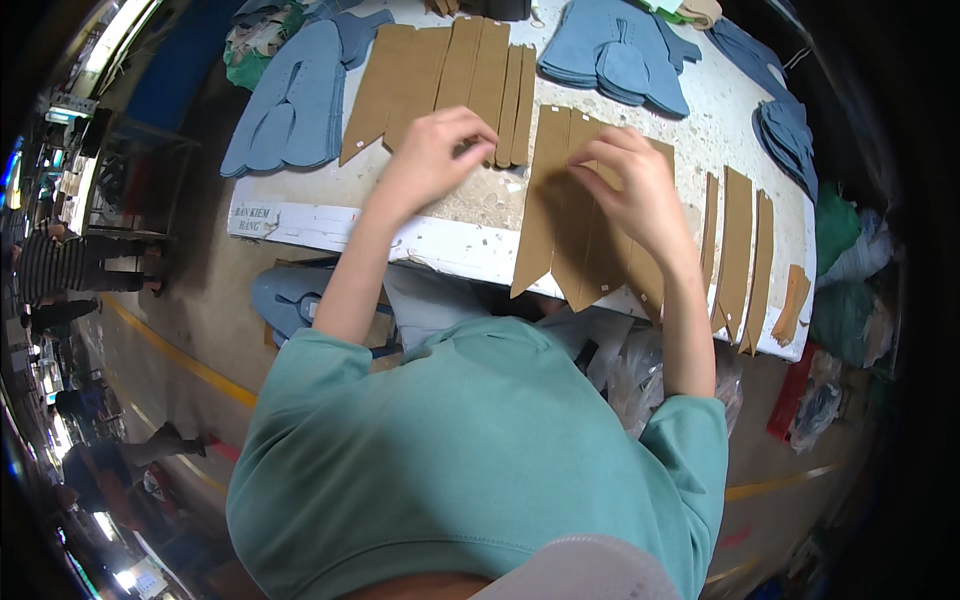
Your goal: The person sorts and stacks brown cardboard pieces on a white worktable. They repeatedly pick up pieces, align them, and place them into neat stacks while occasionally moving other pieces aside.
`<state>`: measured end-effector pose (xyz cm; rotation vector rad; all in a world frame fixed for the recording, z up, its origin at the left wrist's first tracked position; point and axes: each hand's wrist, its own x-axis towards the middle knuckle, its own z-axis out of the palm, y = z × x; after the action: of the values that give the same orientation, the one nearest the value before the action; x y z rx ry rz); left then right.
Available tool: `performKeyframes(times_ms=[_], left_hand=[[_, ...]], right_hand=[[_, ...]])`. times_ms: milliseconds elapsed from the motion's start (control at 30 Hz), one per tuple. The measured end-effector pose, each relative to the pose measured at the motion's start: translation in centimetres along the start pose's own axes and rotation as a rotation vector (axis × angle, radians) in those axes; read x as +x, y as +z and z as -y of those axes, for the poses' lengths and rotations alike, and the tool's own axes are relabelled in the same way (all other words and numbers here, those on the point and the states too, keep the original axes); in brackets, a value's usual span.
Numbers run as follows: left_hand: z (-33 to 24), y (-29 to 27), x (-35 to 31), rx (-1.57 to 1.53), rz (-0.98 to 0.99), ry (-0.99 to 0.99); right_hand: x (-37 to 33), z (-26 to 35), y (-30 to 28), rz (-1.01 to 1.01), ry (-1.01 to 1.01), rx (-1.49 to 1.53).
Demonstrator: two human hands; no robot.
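- Your right hand (632,185) brings thumb and fingers close together above the wide brown panels (560,225); whether it pinches something small, I cannot tell.
- Your left hand (440,155) curls beside the narrow brown strips (515,110); its grip, also, I cannot tell.
- The panels reach the near edge of the worktop (460,208), perhaps for easy reach.
- Blue stacks (290,120) lie toward the left and far edges, probably for keeping kinds apart.
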<state>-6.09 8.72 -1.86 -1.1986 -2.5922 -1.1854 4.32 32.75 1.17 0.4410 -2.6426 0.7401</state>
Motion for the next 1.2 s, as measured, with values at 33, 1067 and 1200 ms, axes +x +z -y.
performKeyframes(times_ms=[33, 1067, 1200], left_hand=[[-0.1, 0.4, 0.3, 0.06, 0.03, 0.053], [-8.6, 1.3, -5.7, -0.06, 0.531, 0.131], [-6.7, 1.0, -2.8, -0.087, 0.403, 0.161]], right_hand=[[1.1, -0.2, 1.2, 0.061, 0.003, -0.011], [-8.6, 5.7, -0.2, 0.236, 0.147, 0.323], [-6.6, 2.6, -0.7, 0.218, 0.169, 0.235]])
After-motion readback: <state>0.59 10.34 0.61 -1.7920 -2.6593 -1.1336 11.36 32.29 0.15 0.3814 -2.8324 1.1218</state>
